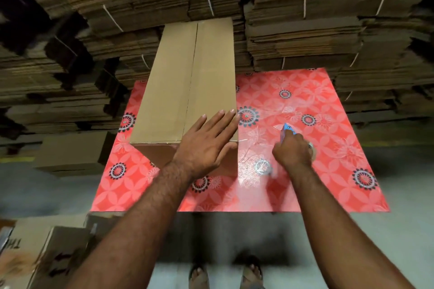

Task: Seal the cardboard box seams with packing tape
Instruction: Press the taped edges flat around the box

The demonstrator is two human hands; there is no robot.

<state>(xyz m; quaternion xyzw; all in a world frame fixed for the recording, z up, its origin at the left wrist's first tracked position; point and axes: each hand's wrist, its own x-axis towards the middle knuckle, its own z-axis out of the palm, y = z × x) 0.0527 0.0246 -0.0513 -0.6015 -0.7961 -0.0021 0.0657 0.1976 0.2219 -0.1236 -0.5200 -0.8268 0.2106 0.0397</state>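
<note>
A long brown cardboard box (pixel 178 82) lies on a red flower-patterned table (pixel 305 110), its closed top flaps meeting in a lengthwise centre seam (pixel 192 77). My left hand (pixel 206 143) lies flat with straight fingers on the box's near right corner. To the right of the box, my right hand (pixel 293 150) grips a blue tape dispenser (pixel 287 131) with a roll of clear tape (pixel 312 148), held low over the table. A thin strip of clear tape seems to run along the box's near top edge.
Tall stacks of flattened, tied cardboard (pixel 305 19) fill the background behind the table. A smaller box (pixel 72 150) sits at the left on the floor, and more cartons (pixel 42 251) stand at the bottom left. My sandalled feet (pixel 225 274) show below the table's near edge.
</note>
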